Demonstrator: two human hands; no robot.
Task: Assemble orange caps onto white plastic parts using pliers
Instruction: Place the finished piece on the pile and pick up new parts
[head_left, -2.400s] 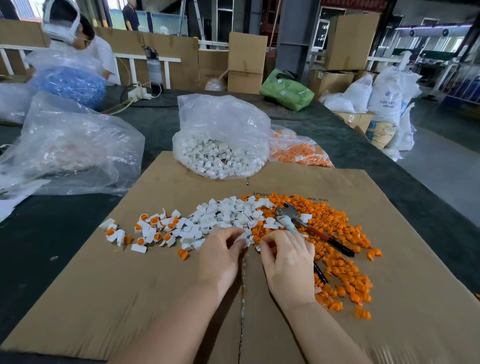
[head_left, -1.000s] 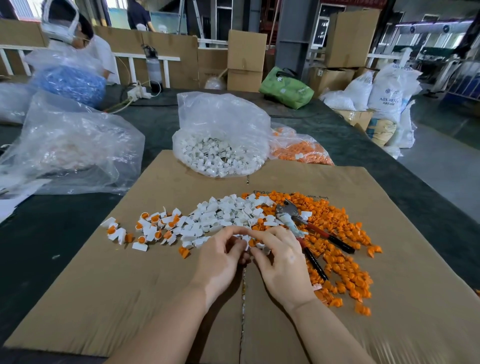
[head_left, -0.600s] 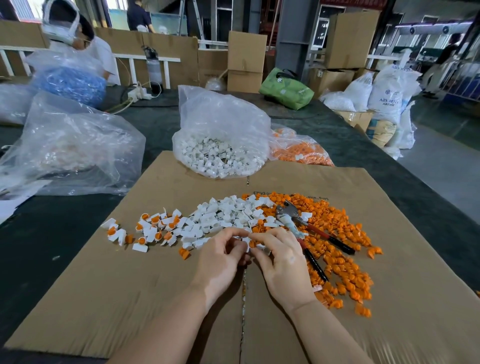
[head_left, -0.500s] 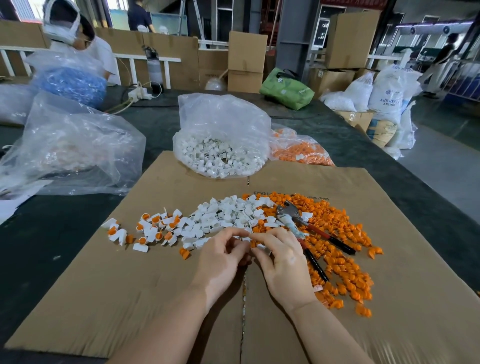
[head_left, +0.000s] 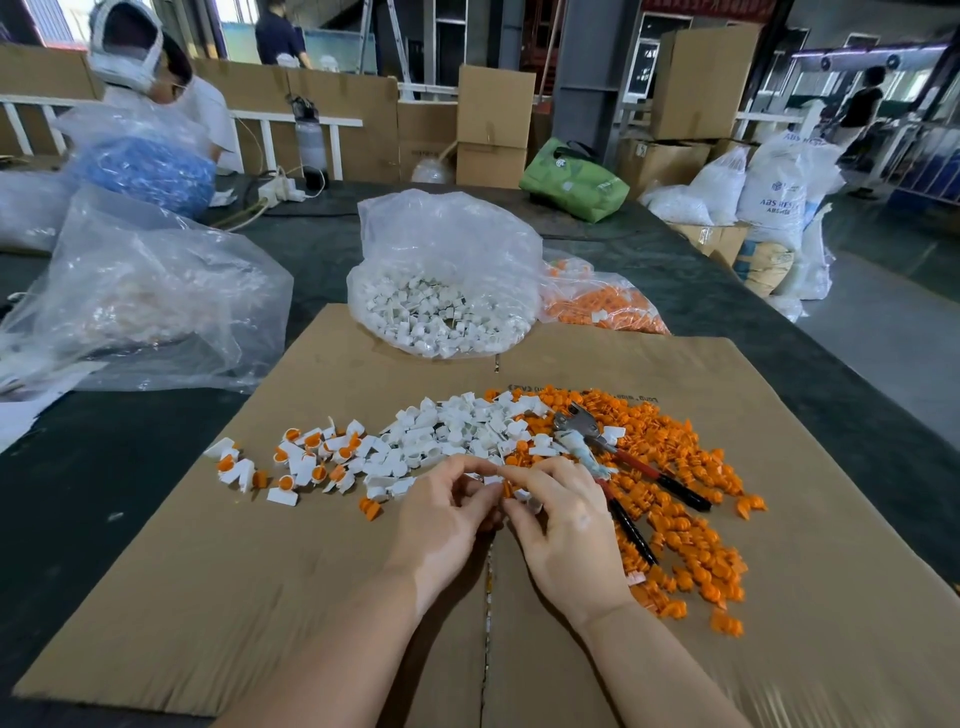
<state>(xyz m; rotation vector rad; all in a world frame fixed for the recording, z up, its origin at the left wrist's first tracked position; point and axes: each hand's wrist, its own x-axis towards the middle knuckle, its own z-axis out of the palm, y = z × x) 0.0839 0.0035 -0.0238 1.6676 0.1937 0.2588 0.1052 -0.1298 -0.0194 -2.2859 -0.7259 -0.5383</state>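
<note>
Both hands meet right at the near edge of the parts pile, over the seam of the flattened cardboard sheet (head_left: 260, 571). The left hand (head_left: 441, 525) has its fingers curled in, pinching a small white plastic part (head_left: 491, 479) at the fingertips. The right hand (head_left: 563, 525) is curled the same way and pinches an orange cap (head_left: 506, 488) pressed right up against that white piece — the two parts touch between the fingertips, though how far one sits in the other is too small to tell.

The pliers (head_left: 613, 462) lie on the cardboard just beside the right hand, untouched, metal head pointing away from the person and the red-and-black handles splayed over the loose orange caps (head_left: 685, 519). That orange heap spreads to the right, and the loose white parts (head_left: 457, 426) sit in the middle, touching the orange ones. Off to the left there's a smaller scatter of white parts with orange caps in them (head_left: 306, 457).

At the far edge of the cardboard sits a clear bag of white parts (head_left: 441, 291), and just beside it on the right a bag of orange caps (head_left: 597, 301). A big crumpled clear bag (head_left: 145, 296) sits on the dark table (head_left: 78, 493) to the left — another person (head_left: 156, 67) is at the far left corner.
</note>
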